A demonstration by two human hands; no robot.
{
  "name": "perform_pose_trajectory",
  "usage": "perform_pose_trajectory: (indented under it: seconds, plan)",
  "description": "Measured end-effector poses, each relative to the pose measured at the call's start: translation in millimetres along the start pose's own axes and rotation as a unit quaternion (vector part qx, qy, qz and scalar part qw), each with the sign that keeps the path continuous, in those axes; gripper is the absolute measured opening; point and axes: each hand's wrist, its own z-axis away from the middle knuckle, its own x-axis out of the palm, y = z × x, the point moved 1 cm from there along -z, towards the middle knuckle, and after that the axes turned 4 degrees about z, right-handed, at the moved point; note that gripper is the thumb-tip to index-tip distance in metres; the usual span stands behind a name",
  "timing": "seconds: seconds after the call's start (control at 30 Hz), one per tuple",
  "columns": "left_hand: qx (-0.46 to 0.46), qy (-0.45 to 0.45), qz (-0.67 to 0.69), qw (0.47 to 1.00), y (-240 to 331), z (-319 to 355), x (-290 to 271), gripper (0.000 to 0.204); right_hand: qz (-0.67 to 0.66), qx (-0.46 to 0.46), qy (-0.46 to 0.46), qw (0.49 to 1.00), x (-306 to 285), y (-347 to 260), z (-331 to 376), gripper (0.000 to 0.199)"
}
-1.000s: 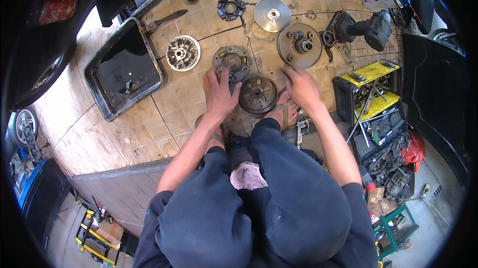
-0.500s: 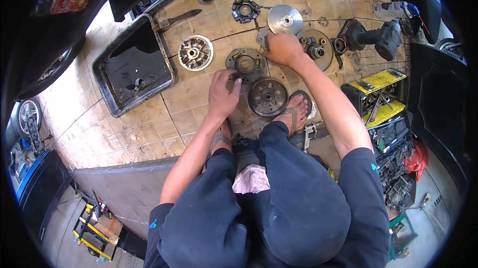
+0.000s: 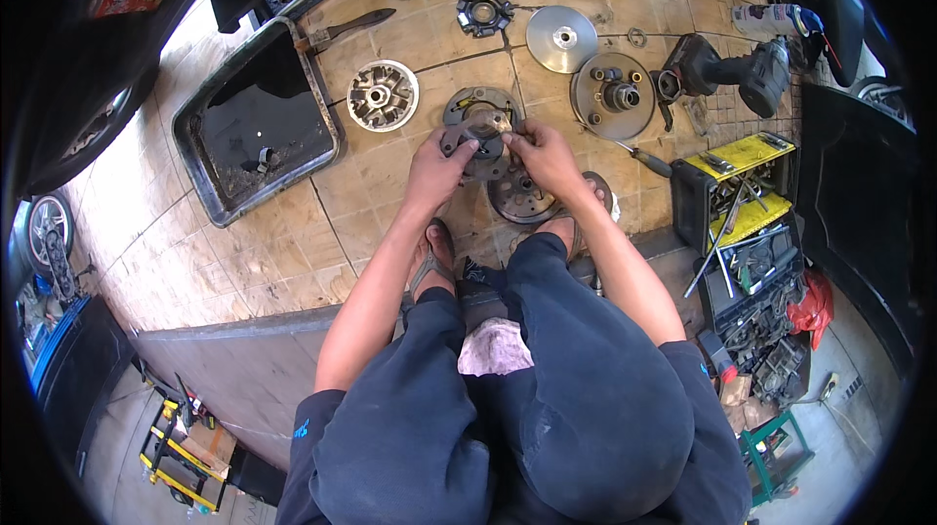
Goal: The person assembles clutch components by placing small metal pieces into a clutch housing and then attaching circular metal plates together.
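Note:
Between my two hands is a flat grey metal plate with a rounded opening (image 3: 484, 125). My left hand (image 3: 434, 172) pinches its left edge with thumb and fingers, while my right hand (image 3: 549, 162) pinches the right edge. Under the plate lies a round clutch shoe assembly (image 3: 472, 98) with small yellowish springs, partly covered by the plate and hands. A dark clutch bell (image 3: 515, 201) sits just nearer, by my right foot, partly hidden by my right hand. Whether the plate touches the clutch assembly, I cannot tell.
Left stand a silver pulley (image 3: 383, 96) and a black oil tray (image 3: 327, 149) with a brush (image 3: 356, 29). Farther off are a ramp plate (image 3: 484, 13) and a smooth disc (image 3: 562, 38). Right lie a geared pulley (image 3: 595, 100), impact wrench (image 3: 727, 71), screwdriver (image 3: 649, 162) and toolbox (image 3: 691, 203).
My right hand has come left and nearer from beside the smooth disc, bringing the metal plate over the clutch assembly. My left hand has closed on the plate too.

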Motion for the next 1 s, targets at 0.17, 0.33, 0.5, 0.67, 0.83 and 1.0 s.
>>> perform_pose_trajectory:
  seconds: [0.17,0.33,0.5,0.67,0.83,1.0]
  plan:
    - [0.027,0.102,0.001,0.994,-32.9,-9.6,-9.8,0.032,0.171,-0.082,0.055,0.980,2.5,-24.0,-38.7,0.034]
    - [0.017,0.079,-0.171,0.982,-28.9,-10.3,-4.1,0.033,0.340,-0.065,0.035,0.938,-3.6,-49.7,-59.1,0.032]
    - [0.003,0.094,-0.169,0.981,-19.9,-11.3,-9.0,0.031,0.382,-0.062,0.046,0.921,0.2,-62.2,-53.0,0.032]
    - [0.049,0.114,-0.202,0.972,-18.8,-5.9,-8.3,0.029,0.422,-0.067,0.070,0.901,5.5,-57.2,-46.4,0.031]
    - [0.127,0.140,-0.174,0.966,-25.1,-1.1,-6.8,0.020,0.396,-0.125,0.092,0.905,5.0,-47.5,-43.6,0.028]
    - [0.084,0.139,-0.168,0.972,-17.8,-1.9,-4.6,0.018,0.351,-0.122,0.103,0.923,7.5,-45.0,-43.7,0.026]
